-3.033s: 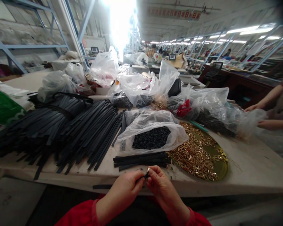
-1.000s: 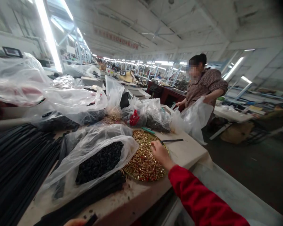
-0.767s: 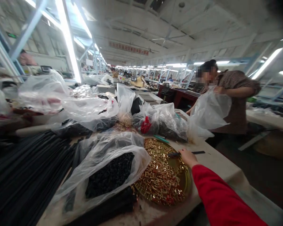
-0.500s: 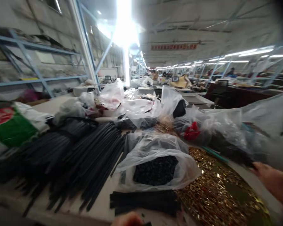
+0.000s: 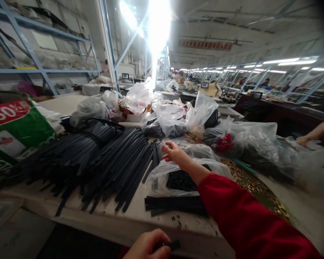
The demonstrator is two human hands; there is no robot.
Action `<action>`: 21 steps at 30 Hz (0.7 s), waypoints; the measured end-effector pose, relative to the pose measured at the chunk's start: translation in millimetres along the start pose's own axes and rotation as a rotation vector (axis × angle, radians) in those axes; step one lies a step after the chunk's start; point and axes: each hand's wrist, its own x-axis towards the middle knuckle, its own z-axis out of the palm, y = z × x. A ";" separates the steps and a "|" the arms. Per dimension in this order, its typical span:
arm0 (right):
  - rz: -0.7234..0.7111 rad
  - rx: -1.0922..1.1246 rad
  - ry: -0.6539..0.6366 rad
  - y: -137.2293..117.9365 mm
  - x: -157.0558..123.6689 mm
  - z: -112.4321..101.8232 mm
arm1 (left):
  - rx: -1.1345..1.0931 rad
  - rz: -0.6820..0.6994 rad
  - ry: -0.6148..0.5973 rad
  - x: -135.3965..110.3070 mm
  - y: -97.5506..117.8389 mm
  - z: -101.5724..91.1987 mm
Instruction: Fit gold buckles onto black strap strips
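Note:
My left hand is at the bottom, in front of the table edge. Its fingers are closed round a short black strip, whose end sticks out to the right. My right hand, in a red sleeve, reaches over a clear plastic bag of small black pieces. Its fingers are apart and hold nothing. Left of it lies a large spread of long black strips. A short bundle of black strips lies in front of the bag, partly behind my sleeve.
Gold metal pieces fill a round tray on the right, partly behind my arm. Another person's hand touches plastic bags at the far right. A green and red bag stands at left; more plastic bags are piled behind.
My right arm has come into view, stretched across the bag of black pieces. My left hand shows more fully. The view has shifted, and the bare hand at the right edge appears higher.

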 end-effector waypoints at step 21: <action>0.011 -0.875 -0.108 131.5 -47.0 -52.0 | -0.473 -0.104 0.095 32.5 -0.6 -16.4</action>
